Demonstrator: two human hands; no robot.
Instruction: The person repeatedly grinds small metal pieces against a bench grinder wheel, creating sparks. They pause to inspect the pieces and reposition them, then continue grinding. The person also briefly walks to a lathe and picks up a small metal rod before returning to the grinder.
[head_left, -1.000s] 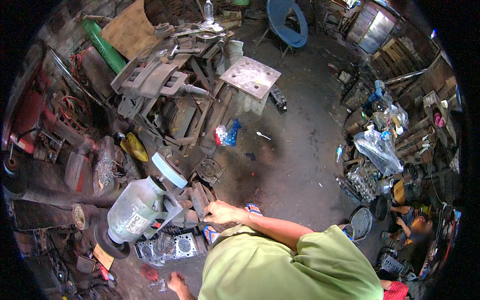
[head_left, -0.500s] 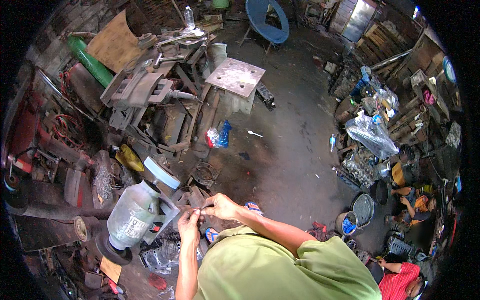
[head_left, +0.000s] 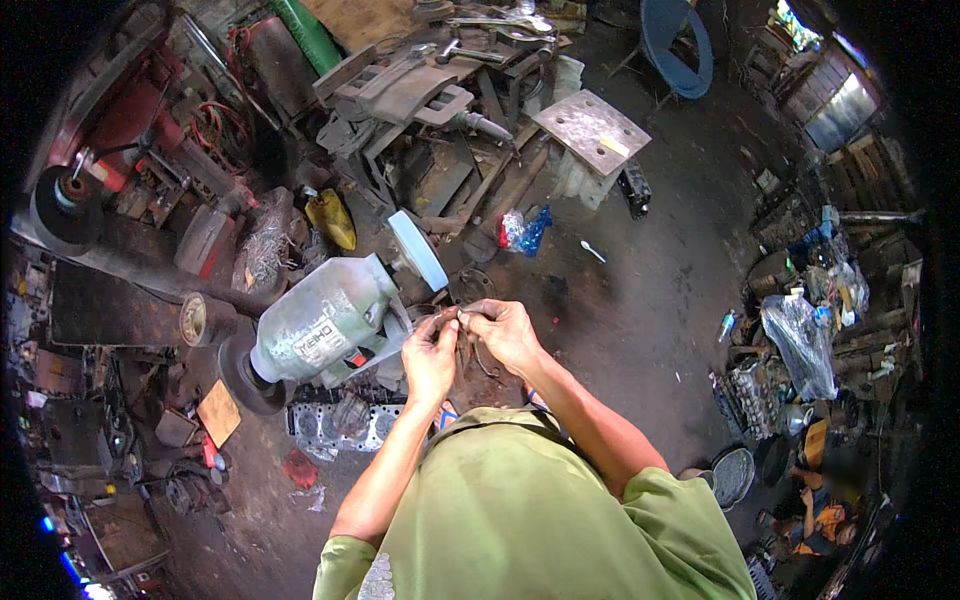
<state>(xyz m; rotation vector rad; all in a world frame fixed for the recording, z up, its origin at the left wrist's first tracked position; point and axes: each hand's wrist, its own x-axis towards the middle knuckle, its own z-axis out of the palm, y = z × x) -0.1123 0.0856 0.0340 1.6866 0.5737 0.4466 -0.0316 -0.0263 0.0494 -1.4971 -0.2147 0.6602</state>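
My left hand and my right hand meet in front of my body. Their fingertips are pinched together around something small and dark, too hidden to name. Just left of them stands a grey-green bench grinder with a red switch. On its far end sits a pale blue-white grinding wheel, close beyond my left hand. The grinder's other end carries a dark round wheel. Neither hand touches a wheel.
A metal workbench with a hammer stands ahead, beside a square plate with holes. An engine cylinder head lies on the floor near my left forearm. Scrap and a plastic bag line the right side; a person sits lower right.
My view has swung left, so the grinder and bench appear farther right. Both hands stay pinched together beside the grinder, now a little nearer the pale wheel's side in the picture.
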